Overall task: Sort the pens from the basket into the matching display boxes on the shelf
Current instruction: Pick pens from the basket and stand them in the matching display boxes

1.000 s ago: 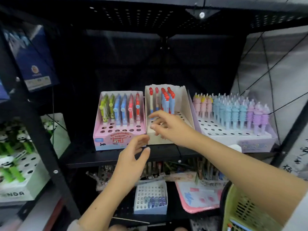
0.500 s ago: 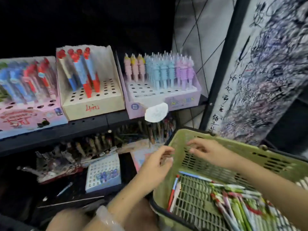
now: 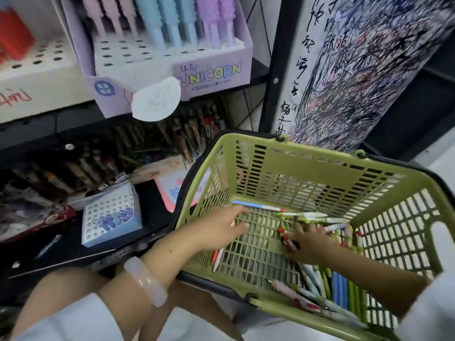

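Note:
A green plastic basket (image 3: 320,166) sits at my lower right with loose pens (image 3: 332,289) piled along its right and near side. My left hand (image 3: 219,230) is inside the basket by its left wall, fingers loosely spread, close to a blue and white pen (image 3: 256,206). My right hand (image 3: 311,242) reaches into the pile, fingers bent down over red-topped pens (image 3: 285,238); whether it grips one is hidden. On the shelf above stand the lilac UNICORN display box (image 3: 211,72) with pastel pens (image 3: 170,28) and a cream display box (image 3: 37,77).
A white paper tag (image 3: 156,99) hangs from the UNICORN box. The lower shelf holds a small perforated blue-white box (image 3: 110,217), a pink box (image 3: 170,190) and packed dark pens. A black post (image 3: 273,82) and a scribbled paper panel (image 3: 369,70) stand right of the shelf.
The view swung from the shelf down and right to the basket. Both hands left the display boxes and dropped into the basket, the right one going deeper among the pens.

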`<state>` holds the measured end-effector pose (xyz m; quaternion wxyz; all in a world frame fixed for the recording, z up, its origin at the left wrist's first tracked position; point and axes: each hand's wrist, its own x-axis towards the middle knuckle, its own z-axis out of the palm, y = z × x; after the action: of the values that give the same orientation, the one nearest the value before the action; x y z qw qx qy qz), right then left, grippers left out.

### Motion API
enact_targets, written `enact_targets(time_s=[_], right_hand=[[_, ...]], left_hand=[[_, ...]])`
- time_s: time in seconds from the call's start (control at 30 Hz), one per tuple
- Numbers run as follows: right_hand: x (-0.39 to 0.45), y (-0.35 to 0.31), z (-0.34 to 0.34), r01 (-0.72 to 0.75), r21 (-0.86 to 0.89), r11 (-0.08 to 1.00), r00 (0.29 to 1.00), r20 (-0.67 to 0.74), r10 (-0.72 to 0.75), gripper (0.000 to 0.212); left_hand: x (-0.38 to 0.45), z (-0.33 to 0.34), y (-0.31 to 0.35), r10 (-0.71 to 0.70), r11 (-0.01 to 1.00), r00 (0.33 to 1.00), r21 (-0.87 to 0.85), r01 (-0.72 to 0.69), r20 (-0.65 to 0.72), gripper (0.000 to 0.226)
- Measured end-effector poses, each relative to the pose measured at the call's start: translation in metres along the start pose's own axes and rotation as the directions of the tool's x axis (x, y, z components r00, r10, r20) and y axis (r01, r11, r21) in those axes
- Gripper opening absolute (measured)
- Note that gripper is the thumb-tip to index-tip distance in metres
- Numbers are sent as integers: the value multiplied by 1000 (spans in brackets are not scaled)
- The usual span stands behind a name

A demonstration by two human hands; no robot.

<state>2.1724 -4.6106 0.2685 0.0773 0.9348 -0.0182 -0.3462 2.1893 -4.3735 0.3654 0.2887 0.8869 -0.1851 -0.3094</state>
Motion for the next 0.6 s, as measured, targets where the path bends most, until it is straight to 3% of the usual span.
enact_targets(time_s=[0.17, 0.47, 0.6], right_hand=[[-2, -17, 25, -22, -30, 999, 996, -87, 19, 87], [-3, -26, 33, -35, 83, 996, 976, -210, 51, 85], [-3, -14, 27, 47, 242, 969, 964, -264, 19, 79]], left_hand=[[0, 3, 1, 7, 1000, 1000, 7, -7, -10, 41], [-5, 3, 1, 10, 1000, 1000, -23, -10, -17, 39], [-9, 2, 3, 5, 999, 1000, -50, -6, -28, 38]])
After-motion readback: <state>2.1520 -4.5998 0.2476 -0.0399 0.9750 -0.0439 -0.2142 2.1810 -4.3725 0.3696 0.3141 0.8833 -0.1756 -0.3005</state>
